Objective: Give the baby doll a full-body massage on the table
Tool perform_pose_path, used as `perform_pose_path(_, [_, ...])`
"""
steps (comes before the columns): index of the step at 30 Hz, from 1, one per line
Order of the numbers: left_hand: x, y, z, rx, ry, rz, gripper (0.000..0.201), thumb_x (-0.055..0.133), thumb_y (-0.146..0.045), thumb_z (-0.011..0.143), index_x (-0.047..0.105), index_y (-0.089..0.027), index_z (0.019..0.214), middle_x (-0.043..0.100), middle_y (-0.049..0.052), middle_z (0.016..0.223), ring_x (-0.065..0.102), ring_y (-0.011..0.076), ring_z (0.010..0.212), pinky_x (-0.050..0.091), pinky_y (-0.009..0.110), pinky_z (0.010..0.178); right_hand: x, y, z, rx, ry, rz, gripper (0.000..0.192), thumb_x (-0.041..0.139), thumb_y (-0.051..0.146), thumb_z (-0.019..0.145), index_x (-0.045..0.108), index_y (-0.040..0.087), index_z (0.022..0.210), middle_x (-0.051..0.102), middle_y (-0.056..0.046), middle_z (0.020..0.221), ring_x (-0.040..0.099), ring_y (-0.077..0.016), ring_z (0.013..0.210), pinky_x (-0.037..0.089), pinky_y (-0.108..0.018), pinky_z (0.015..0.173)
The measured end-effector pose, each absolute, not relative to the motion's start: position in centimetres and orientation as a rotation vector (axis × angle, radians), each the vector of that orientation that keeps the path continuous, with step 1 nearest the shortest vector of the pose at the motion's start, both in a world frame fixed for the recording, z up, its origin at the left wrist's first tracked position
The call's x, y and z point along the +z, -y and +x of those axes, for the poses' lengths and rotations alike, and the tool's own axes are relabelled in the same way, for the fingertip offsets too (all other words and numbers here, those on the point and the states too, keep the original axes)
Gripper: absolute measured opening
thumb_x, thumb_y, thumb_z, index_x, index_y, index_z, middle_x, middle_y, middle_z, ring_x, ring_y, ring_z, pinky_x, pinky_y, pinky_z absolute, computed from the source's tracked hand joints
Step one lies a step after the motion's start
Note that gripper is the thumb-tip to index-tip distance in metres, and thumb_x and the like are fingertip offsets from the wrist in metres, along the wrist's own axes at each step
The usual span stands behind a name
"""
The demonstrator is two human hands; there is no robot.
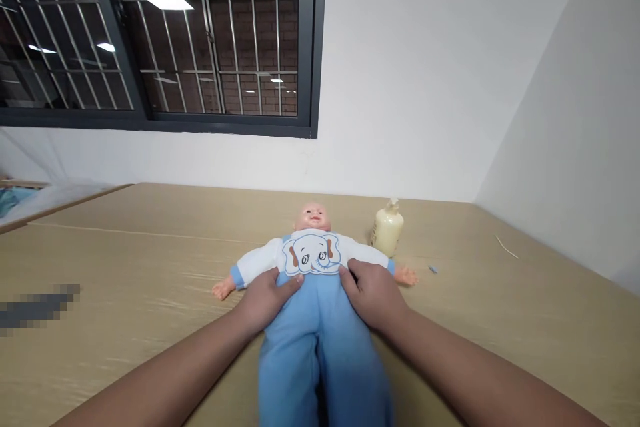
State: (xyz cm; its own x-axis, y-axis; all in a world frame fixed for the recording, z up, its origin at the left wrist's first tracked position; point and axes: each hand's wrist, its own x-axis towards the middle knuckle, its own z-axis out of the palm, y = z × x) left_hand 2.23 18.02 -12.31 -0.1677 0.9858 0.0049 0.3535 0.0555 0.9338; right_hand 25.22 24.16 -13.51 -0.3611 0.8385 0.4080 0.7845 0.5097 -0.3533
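Observation:
A baby doll [313, 253] lies on its back, head away from me and arms spread out to both sides. It wears a white top with an elephant face on the chest and blue trousers [320, 320]. At the left side of its waist, my left hand [267, 297] grips the doll, thumb on top of the trousers. On the opposite side my right hand [373, 290] holds the waist the same way, thumb near the elephant patch. The fingers of both hands are partly hidden along the doll's sides. Its trouser legs reach toward me past the bottom edge.
A cream-coloured pump bottle [387, 230] stands just beyond the doll's arm on the tan tabletop [165, 240]. To its right lie a small blue scrap [433, 269] and a thin pale strip [507, 247]. A barred window [215, 33] and white walls rise behind.

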Motion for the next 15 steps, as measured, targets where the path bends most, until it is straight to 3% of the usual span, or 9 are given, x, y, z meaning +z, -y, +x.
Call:
perform_pose_path(5, [-13.0,-18.4,2.0,1.038,-1.959,1.707,0.043,0.06,-0.062,0.082,0.062,-0.019,0.082,0.071,0.01,0.088,0.066,0.0319,0.086,0.049,0.042,0.078,-13.5,-23.9,24.9,-0.076,2.188,-1.199,0.022,0.045,0.032,0.097,0.054,0.021,0.08,0.06,-0.006,0.082,0.054,-0.0214,0.078,0.035,-0.032,0.069])
perform_pose_path(10, [-13.5,-18.2,1.9,1.299,-1.912,1.862,0.036,0.066,-0.052,0.082,0.062,-0.021,0.1,0.067,0.009,0.104,0.063,0.0297,0.099,0.048,0.04,0.085,-14.1,-23.8,24.9,0.071,2.164,-0.965,0.015,0.046,0.025,0.095,0.056,0.021,0.105,0.063,-0.01,0.102,0.056,-0.0256,0.097,0.043,-0.038,0.086])
perform_pose_path(15, [-13.2,-18.1,1.7,1.328,-1.749,1.923,0.028,0.062,-0.049,0.087,0.064,-0.021,0.091,0.066,0.004,0.085,0.062,0.0245,0.084,0.047,0.035,0.078,-13.4,-23.5,25.1,0.228,2.173,-0.986,0.007,0.052,0.027,0.091,0.055,0.022,0.096,0.065,-0.005,0.094,0.057,-0.0235,0.089,0.042,-0.036,0.08])
